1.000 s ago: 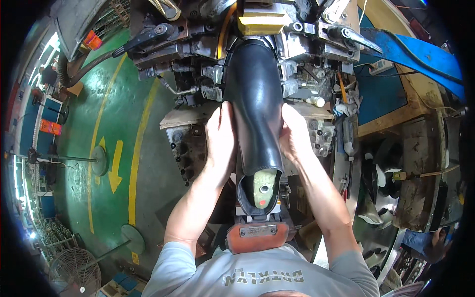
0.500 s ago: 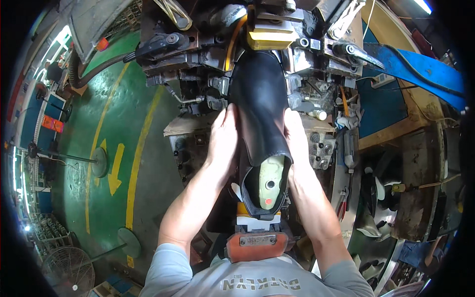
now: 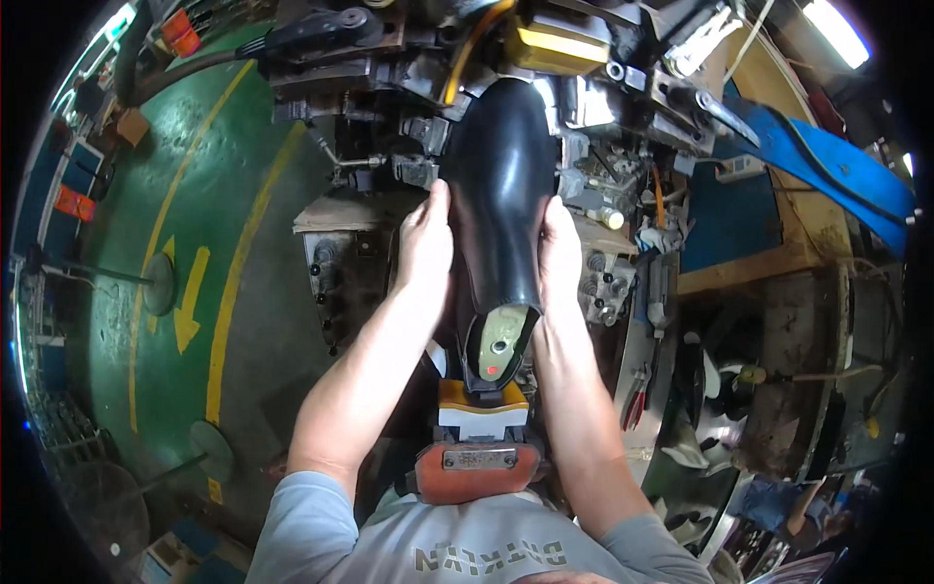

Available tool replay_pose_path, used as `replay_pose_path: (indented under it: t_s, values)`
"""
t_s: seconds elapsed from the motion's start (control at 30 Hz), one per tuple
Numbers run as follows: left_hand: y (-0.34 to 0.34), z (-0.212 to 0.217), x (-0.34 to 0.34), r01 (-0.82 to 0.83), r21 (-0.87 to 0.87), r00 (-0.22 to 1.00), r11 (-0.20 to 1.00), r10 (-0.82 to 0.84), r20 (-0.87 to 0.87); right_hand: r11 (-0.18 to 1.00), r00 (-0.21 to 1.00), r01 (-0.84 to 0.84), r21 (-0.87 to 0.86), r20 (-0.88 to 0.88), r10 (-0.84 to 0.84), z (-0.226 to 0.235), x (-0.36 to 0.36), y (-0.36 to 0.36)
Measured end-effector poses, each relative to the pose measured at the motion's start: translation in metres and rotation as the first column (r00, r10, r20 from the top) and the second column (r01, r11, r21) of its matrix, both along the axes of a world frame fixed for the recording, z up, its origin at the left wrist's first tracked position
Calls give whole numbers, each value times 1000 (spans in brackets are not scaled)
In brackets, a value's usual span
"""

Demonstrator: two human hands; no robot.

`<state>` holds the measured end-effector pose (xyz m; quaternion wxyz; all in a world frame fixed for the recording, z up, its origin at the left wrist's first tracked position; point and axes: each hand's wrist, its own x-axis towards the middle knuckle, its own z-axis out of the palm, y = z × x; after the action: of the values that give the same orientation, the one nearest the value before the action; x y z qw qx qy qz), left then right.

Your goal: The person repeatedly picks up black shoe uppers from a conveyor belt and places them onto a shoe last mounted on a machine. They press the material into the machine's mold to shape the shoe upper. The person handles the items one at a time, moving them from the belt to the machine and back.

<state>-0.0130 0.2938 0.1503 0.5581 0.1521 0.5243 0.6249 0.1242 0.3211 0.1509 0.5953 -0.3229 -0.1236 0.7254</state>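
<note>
Both hands, left hand and right hand, clamp the black shoe upper, now pushed deeper into the lasting machine, toe nearly seated.

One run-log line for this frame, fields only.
left hand: flat on black shoe upper left side | right hand: right side | toe in lasting machine | heel toward person

Between my hands the boot upper is glossy black, its last pale olive with a red dot. Below the last sit a yellow-and-white block and an orange pad; left of the boot, the green floor carries yellow lines and an arrow
</note>
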Motion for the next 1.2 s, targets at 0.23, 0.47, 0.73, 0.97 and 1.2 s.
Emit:
replay_pose_path:
  t_s: [0.23, 0.47, 0.73, 0.97, 1.2]
  values:
    - [-12, -21, 5, -73, 175, 995, 982, 61, 73, 959, 871, 60, 276, 455, -185, -28, 7, -8]
    - [-8, -34, 2, -150, 101, 986, 983, 140, 94, 990, 957, -12, 144, 288, -30, -22, 3, -2]
    - [-28, 56, -1, 759, 529, 435, 379, 308, -846, 912, 933, -360, 197, 82, 350, -42, 12, -31]
    - [-39, 65, 6, 727, 552, 516, 409, 205, -831, 962, 872, -270, -44, 411, 264, 22, -5, -63]
    - [-64, 9, -6, -32, 313, 929, 949, 143, -341, 929, 929, -343, -138, 97, 357, 22, 11, -82]
